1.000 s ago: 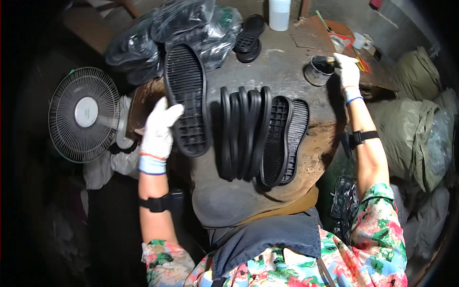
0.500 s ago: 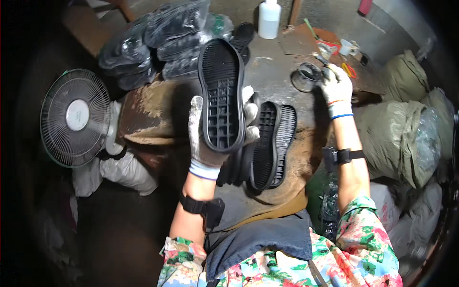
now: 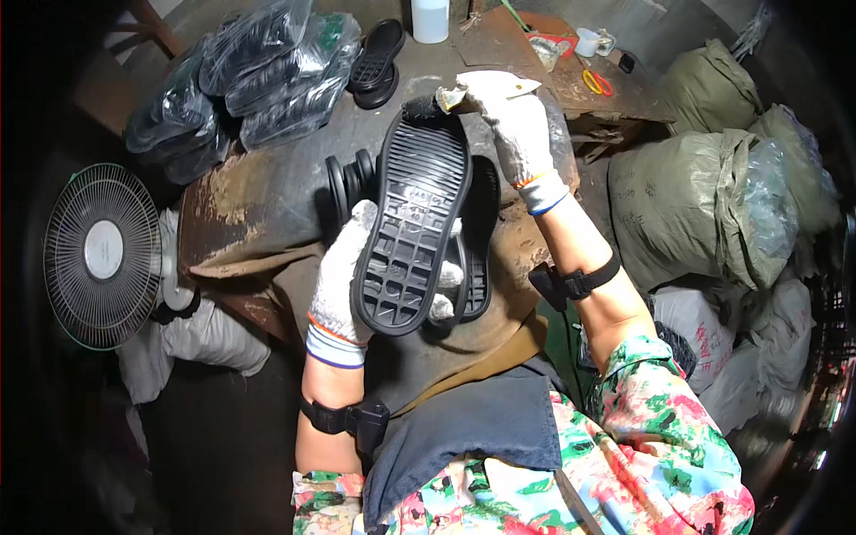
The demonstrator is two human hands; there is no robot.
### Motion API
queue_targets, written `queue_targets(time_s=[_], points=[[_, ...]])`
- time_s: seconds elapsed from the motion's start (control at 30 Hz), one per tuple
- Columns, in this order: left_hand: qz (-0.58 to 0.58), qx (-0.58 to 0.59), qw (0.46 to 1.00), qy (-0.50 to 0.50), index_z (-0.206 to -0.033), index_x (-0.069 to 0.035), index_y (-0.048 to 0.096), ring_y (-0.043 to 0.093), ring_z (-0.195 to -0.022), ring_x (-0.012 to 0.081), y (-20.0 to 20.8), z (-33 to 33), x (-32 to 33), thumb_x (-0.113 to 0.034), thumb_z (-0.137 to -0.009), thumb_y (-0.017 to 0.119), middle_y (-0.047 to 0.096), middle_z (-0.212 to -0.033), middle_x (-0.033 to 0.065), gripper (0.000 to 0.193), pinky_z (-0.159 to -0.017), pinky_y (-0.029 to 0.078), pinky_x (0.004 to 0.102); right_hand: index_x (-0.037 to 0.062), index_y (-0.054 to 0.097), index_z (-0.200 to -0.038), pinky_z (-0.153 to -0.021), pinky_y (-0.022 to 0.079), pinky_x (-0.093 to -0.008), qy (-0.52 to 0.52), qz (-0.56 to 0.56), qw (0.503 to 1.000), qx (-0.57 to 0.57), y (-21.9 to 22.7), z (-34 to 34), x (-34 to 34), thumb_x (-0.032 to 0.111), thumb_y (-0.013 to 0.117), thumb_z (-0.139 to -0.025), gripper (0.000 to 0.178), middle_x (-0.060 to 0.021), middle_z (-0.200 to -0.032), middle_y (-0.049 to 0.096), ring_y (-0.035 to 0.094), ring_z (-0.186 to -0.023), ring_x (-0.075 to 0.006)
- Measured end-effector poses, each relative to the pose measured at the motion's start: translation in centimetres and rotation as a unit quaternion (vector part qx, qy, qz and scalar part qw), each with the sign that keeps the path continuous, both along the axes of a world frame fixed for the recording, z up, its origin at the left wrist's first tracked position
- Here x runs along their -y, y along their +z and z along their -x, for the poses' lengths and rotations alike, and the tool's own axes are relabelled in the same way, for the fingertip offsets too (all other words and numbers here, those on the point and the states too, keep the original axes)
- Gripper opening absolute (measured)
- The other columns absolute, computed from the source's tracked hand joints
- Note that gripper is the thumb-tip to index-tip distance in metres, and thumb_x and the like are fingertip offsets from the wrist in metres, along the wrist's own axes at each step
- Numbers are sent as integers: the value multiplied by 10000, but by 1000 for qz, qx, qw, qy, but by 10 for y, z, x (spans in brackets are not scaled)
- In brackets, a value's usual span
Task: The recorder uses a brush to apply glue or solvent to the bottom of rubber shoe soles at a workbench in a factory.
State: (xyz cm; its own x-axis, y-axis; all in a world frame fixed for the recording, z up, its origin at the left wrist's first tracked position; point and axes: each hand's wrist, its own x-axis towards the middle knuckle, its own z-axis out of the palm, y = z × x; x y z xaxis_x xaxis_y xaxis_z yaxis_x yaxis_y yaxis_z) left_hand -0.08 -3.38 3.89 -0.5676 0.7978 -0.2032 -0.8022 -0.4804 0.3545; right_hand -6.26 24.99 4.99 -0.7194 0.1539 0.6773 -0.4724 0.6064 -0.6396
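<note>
A black ridged shoe sole point(image 3: 415, 223) rests upright in my left hand point(image 3: 343, 267), whose gloved fingers wrap its sides from behind. Over the sole's top end, my right hand point(image 3: 508, 111), also in a white glove, is closed on what looks like a small brush point(image 3: 423, 110). The brush's dark end touches the inside of the sole there. Most of its handle is hidden by the glove. Behind the held sole, further black soles point(image 3: 481, 214) lie on the bench, partly covered. More dark soles point(image 3: 349, 183) stand on edge left of it.
Plastic-wrapped bundles of soles point(image 3: 267, 80) are piled at the back left, beside loose soles point(image 3: 376, 58). A white bottle point(image 3: 431, 20) and orange scissors point(image 3: 596, 83) are farther back. A fan point(image 3: 102, 254) stands left; stuffed sacks point(image 3: 678, 205) fill the right.
My right hand has moved left from the dark round container to the top of the sole. The sole has turned slightly, and the whole view has shifted.
</note>
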Motion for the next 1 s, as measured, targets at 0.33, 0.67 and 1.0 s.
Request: queue_targets(time_s=[0.33, 0.67, 1.0], points=[[-240, -53, 969, 31, -1520, -55, 464, 615, -1258, 402, -21, -13, -24, -552, -1090, 337, 575, -1474, 179, 669, -1072, 500, 606, 4, 630, -1231, -1049, 499, -328, 193, 289, 927, 143, 12, -99, 79, 61, 741, -917, 338, -57, -1117, 770, 708, -1031, -137], [105, -107, 982, 113, -1353, 43, 600, 756, -981, 335, 17, 0, 11, -460, -1112, 428, 737, -1147, 211, 583, -823, 650, 439, 76, 776, -1049, -1174, 379, -420, 292, 169, 930, 148, 15, -149, 65, 72, 810, -836, 216, -22, -1074, 792, 713, -1053, -167], [291, -183, 935, 83, -1408, -45, 585, 751, -856, 227, 41, -22, 11, -428, -1112, 478, 735, -1134, 124, 495, -685, 648, 384, 21, 758, -1064, -830, 581, -279, 248, 213, 931, 164, 32, -91, 35, -24, 717, -905, 171, -58, -1015, 771, 713, -933, -119]])
